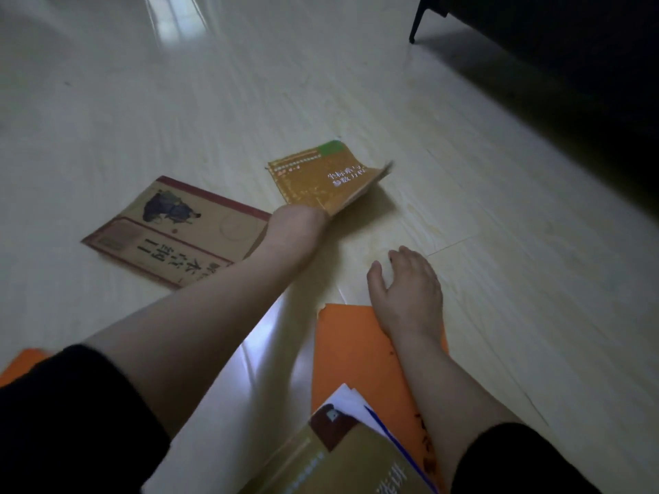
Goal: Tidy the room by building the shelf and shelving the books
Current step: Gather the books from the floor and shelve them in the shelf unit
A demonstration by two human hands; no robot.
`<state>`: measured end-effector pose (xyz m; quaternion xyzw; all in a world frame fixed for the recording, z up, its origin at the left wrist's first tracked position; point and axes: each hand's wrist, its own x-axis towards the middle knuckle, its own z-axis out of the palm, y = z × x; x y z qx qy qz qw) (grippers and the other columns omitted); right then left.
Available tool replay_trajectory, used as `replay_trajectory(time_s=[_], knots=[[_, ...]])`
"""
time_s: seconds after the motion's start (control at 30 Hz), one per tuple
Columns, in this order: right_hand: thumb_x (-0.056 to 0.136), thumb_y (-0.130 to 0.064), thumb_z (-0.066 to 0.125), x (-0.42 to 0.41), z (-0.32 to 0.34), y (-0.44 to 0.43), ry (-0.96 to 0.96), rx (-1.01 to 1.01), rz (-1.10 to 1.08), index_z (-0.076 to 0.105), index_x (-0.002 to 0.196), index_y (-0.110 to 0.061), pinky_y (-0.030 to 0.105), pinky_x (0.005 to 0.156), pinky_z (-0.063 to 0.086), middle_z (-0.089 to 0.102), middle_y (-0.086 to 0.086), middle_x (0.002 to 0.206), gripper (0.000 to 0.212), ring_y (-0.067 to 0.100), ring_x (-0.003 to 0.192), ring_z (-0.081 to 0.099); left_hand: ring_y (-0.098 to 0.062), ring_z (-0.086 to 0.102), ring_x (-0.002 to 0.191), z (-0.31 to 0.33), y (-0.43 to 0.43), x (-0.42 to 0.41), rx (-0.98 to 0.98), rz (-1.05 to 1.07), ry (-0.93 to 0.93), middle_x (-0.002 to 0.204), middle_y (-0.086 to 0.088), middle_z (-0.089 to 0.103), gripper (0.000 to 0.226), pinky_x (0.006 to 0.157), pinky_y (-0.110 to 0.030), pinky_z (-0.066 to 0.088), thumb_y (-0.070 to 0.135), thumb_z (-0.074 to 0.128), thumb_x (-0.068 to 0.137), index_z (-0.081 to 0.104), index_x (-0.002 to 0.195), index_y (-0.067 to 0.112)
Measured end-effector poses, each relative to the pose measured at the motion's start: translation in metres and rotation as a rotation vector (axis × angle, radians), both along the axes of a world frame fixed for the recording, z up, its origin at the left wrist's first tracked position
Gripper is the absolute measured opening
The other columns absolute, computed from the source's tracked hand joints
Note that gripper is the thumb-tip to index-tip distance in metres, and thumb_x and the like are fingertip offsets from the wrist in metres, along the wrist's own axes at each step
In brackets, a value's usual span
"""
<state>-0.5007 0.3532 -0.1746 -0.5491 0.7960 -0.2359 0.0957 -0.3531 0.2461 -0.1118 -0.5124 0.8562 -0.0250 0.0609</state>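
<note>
Mustard book (321,176) on pale floor (214,101), right edge lifted, near corner gripped by left hand (296,226); fingers tucked out of sight. Right hand (406,283) palm-down beside orange folder (349,351), fingers relaxed, thumb apart, probably bracing the reach.

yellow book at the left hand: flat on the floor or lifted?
Lifted, tilted: left hand grips the yellow book by its near corner; its right edge is raised, shadow on the floor beneath.

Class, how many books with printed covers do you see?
3: a mustard book gripped by the left hand, a red-bordered tan book lying flat beside it, a yellow-brown book at the bottom edge. More may lie out of frame.
</note>
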Motion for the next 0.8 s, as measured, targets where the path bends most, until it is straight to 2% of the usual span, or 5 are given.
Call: replay_trajectory(time_s=[0.4, 0.5, 0.6, 0.7, 0.8], knots=[[0.094, -0.022, 0.052, -0.029, 0.074, 0.077, -0.349, -0.234, 0.166, 0.063, 0.113, -0.018, 0.025, 0.078, 0.045, 0.067, -0.002, 0.102, 0.022, 0.011, 0.093, 0.061, -0.024, 0.039, 0.046, 0.046, 0.149, 0.048, -0.078, -0.293, 0.181, 0.054, -0.003, 0.039, 0.019, 0.044, -0.027, 0.030, 0.006, 0.071, 0.074, 0.056, 0.063, 0.010], [0.091, -0.043, 0.056, -0.024, 0.095, 0.106, -0.842, -0.034, -0.046, 0.064, 0.104, -0.021, 0.041, 0.082, 0.057, 0.066, 0.002, 0.107, 0.027, 0.012, 0.087, 0.066, -0.021, 0.032, 0.042, 0.058, 0.176, 0.058, -0.094, -0.324, 0.253, 0.050, 0.000, 0.033, 0.033, 0.041, -0.024, 0.024, 0.001, 0.077, 0.065, 0.047, 0.056, 0.012], [0.087, -0.037, 0.066, -0.019, 0.118, 0.127, -1.292, 0.172, -0.215, 0.060, 0.105, -0.005, 0.030, 0.062, 0.059, 0.066, 0.012, 0.096, 0.037, 0.015, 0.078, 0.069, -0.017, 0.037, 0.048, 0.067, 0.214, 0.067, -0.092, -0.380, 0.316, 0.055, -0.001, 0.047, 0.021, 0.044, -0.026, 0.027, 0.008, 0.076, 0.071, 0.056, 0.065, 0.012], [0.087, -0.001, 0.063, -0.020, 0.133, 0.156, -1.228, 0.310, -0.271, 0.060, 0.096, 0.001, 0.016, 0.036, 0.042, 0.055, 0.010, 0.074, 0.010, 0.014, 0.047, 0.060, -0.017, 0.058, 0.074, 0.075, 0.257, 0.075, 0.022, -0.387, 0.245, 0.087, 0.000, 0.066, 0.012, 0.062, -0.031, 0.052, 0.022, 0.062, 0.086, 0.066, 0.097, 0.017], [0.087, 0.011, 0.055, -0.026, 0.133, 0.187, -1.118, 0.363, -0.235, 0.058, 0.119, 0.004, 0.019, 0.045, 0.039, 0.058, 0.013, 0.088, 0.033, 0.013, 0.055, 0.047, -0.017, 0.064, 0.081, 0.082, 0.297, 0.082, 0.047, -0.411, 0.375, 0.096, 0.000, 0.070, 0.025, 0.070, -0.031, 0.057, 0.028, 0.050, 0.088, 0.069, 0.101, 0.017]])
